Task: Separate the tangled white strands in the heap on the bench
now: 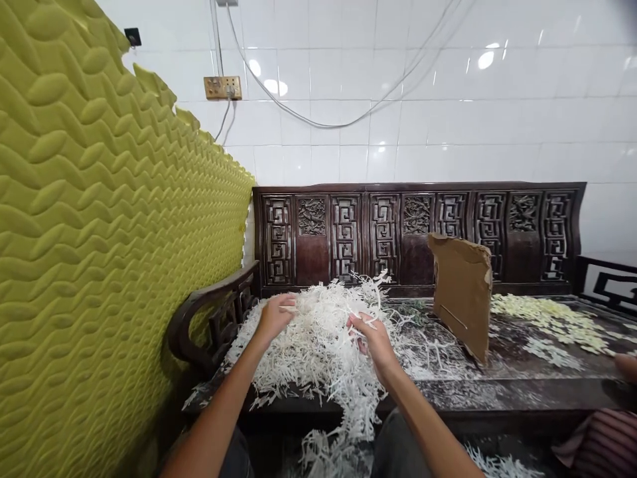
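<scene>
A large heap of white, thin, branching pieces [303, 358], plastic-looking, lies at the left end of the dark wooden bench and spills over its front edge. My left hand [275, 317] rests at the heap's upper left side, fingers slightly apart and touching the pieces. At the heap's right side, my right hand [372, 340] is closed, thumb and fingers pinching a white branched strip [375, 292] whose forked end sticks up above the hand. Some of its fingertips are hidden behind the strip and the heap.
A brown cardboard sheet [460, 299] stands upright on the carved bench [328, 255]. Beyond it lie pale yellow pieces [552, 315]. Another person's hand [626, 366] shows at the right edge. A yellow-green foam mat [124, 265] rises on the left. More white pieces [497, 463] lie below the bench.
</scene>
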`<state>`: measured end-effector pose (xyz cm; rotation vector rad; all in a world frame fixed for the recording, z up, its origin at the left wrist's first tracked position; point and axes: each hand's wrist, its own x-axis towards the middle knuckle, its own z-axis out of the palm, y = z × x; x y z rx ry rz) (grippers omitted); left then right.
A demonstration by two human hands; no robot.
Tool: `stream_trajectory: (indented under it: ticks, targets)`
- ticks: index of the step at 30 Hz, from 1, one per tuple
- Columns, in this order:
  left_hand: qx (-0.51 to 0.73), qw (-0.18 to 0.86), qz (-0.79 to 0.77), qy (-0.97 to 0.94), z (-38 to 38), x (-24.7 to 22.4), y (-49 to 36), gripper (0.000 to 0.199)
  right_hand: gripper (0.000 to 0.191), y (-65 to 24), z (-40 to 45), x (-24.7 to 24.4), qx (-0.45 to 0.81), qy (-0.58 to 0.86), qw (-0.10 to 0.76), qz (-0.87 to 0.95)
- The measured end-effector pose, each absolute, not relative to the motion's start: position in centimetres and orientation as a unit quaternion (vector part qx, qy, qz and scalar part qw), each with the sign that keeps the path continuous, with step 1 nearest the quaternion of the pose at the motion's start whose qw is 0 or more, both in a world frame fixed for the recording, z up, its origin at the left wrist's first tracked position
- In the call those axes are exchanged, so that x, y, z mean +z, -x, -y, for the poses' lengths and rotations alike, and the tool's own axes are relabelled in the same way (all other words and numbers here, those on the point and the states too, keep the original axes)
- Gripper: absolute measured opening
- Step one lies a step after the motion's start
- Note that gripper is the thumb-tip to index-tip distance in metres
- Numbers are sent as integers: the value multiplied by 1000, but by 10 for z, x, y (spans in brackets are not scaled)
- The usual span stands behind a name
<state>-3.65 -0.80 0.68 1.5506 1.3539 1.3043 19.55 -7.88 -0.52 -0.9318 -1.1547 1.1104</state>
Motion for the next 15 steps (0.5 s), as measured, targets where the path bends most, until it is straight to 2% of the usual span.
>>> stream_trajectory:
  ticks: [5, 8, 15]
  targets:
    - [299, 518, -385, -703, 45, 20, -5, 49, 38, -186, 79, -4, 470, 386, 594, 527]
    - [229, 564, -302, -734, 54, 23, -13, 47, 41, -185, 78, -5, 461, 388, 589, 539]
    - [367, 499, -326, -714, 38, 17, -9, 39, 40, -191, 76, -10, 434, 416, 567, 563]
